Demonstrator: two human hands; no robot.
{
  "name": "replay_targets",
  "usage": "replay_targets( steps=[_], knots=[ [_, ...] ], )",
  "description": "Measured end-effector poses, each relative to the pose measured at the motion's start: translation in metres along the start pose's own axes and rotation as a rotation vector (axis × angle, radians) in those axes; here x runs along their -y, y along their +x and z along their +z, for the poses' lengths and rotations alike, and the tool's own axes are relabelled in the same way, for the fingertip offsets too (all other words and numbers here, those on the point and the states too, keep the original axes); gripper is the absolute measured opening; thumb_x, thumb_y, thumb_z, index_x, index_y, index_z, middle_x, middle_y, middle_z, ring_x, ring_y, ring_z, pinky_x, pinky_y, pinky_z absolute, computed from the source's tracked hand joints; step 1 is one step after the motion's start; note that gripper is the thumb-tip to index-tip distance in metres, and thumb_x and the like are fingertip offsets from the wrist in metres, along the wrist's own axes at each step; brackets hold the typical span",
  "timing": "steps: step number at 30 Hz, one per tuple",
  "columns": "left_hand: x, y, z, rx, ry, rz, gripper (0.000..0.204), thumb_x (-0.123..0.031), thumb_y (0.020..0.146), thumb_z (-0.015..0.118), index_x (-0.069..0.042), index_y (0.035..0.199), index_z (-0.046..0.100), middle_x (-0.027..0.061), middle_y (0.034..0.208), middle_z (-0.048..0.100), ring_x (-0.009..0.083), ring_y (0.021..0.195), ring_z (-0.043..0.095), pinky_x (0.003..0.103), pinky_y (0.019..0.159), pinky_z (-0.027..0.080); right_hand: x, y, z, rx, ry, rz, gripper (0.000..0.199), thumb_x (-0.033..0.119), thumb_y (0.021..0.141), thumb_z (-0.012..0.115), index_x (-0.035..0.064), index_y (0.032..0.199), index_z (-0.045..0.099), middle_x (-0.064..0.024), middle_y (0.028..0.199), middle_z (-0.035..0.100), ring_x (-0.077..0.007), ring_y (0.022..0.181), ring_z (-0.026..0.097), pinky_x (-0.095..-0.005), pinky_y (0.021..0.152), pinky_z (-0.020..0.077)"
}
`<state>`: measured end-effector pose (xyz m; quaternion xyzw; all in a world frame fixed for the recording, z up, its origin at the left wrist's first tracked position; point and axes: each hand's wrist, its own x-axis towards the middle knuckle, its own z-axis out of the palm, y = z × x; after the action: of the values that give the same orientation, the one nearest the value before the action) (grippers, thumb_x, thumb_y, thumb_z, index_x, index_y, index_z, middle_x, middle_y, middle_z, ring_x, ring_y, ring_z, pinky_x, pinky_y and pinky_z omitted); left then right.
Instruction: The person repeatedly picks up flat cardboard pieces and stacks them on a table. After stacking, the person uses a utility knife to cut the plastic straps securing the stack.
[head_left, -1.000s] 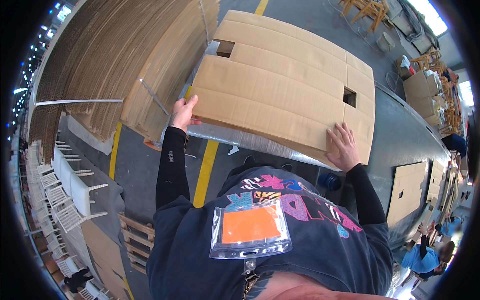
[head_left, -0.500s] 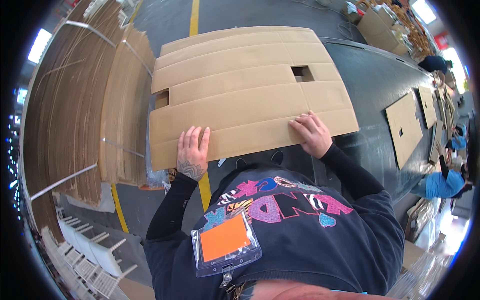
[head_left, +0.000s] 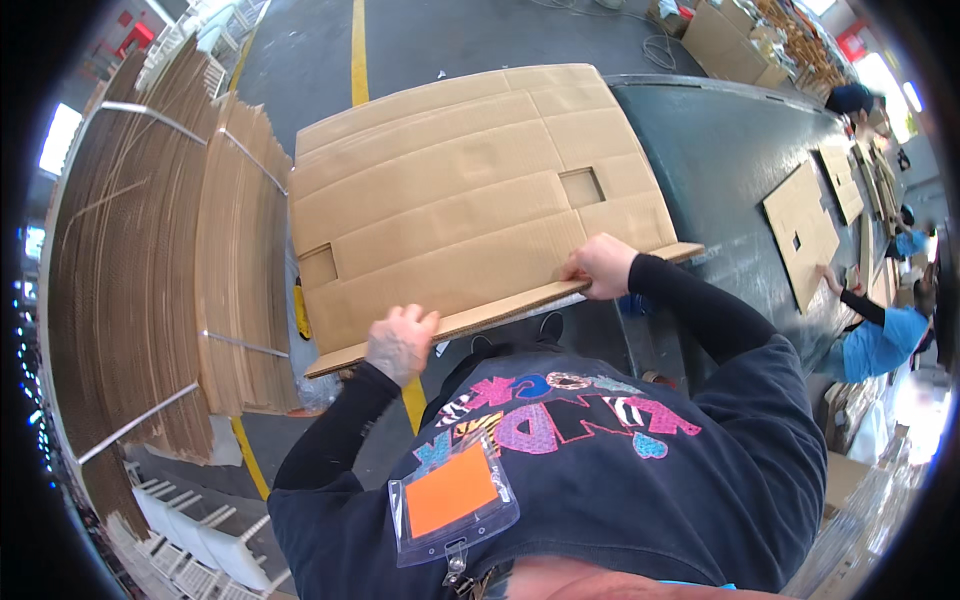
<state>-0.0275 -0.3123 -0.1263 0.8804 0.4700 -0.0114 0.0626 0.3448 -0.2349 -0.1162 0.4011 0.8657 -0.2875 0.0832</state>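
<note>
A broad brown cardboard sheet [head_left: 450, 180] with crease lines and two rectangular cutouts lies flat in front of me. Through the cutouts more cardboard shows. Along its near side a narrow flap [head_left: 500, 312] stands bent up from the rest. My left hand [head_left: 400, 340] is closed on this flap toward its left end, fingers curled over the edge. Farther right, my right hand [head_left: 605, 265] grips the same flap, its thumb side against the cardboard. Fingertips of both hands are partly hidden.
A tall strapped stack of flat cardboard [head_left: 130, 240] stands at the left. A dark table [head_left: 700, 140] extends right, bearing another cut cardboard piece [head_left: 800, 235] that a co-worker in a blue top [head_left: 870, 345] touches. White slatted furniture [head_left: 200, 535] sits at lower left.
Both hands went from lying over the near part of the sheet to gripping its edge. The near strip is now bent up, and the cutouts show cardboard instead of dark gaps.
</note>
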Motion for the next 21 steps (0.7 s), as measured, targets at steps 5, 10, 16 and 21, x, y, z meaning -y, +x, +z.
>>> replay_targets(
  steps=[5,10,16,21],
  knots=[
    [-0.034,0.015,0.014,-0.057,0.045,0.132,0.009,-0.014,0.078,0.063,-0.006,0.081,0.063,0.0089,0.076,0.060,0.0239,0.065,0.066,0.035,0.053,0.054,0.023,0.056,-0.032,0.242,-0.036,-0.240,0.042,0.043,0.076,0.072,0.0085,0.099,0.072,-0.0146,0.093,0.071,-0.0317,0.090,0.069,-0.0431,0.078,0.0542],
    [-0.040,0.009,-0.001,-0.063,0.009,0.230,0.010,-0.013,0.076,0.063,-0.004,0.080,0.065,0.0091,0.073,0.059,0.0238,0.061,0.065,0.037,0.050,0.052,0.076,0.204,-0.026,-0.567,-0.275,-0.426,0.058,0.054,0.096,0.048,0.0143,0.137,0.052,-0.0162,0.137,0.052,-0.0332,0.130,0.046,-0.0531,0.105,0.0371],
    [-0.031,-0.002,-0.007,0.122,-0.122,0.249,0.014,-0.016,0.076,0.062,-0.003,0.081,0.065,0.0109,0.072,0.062,0.0261,0.061,0.067,0.037,0.052,0.053,0.097,0.226,0.026,-0.497,-0.284,-0.441,0.065,0.058,0.090,0.053,0.0203,0.143,0.049,-0.0173,0.150,0.040,-0.0386,0.144,0.028,-0.0679,0.113,0.0188],
    [0.003,0.052,-0.127,0.306,-0.181,0.261,0.022,-0.011,0.064,0.065,-0.002,0.084,0.062,0.0143,0.075,0.064,0.0337,0.068,0.067,0.043,0.061,0.054,0.085,0.234,0.023,-0.557,-0.274,-0.468,0.067,0.057,0.087,0.056,0.0166,0.140,0.053,-0.0177,0.147,0.044,-0.0374,0.140,0.036,-0.0637,0.114,0.0230]
  ],
)
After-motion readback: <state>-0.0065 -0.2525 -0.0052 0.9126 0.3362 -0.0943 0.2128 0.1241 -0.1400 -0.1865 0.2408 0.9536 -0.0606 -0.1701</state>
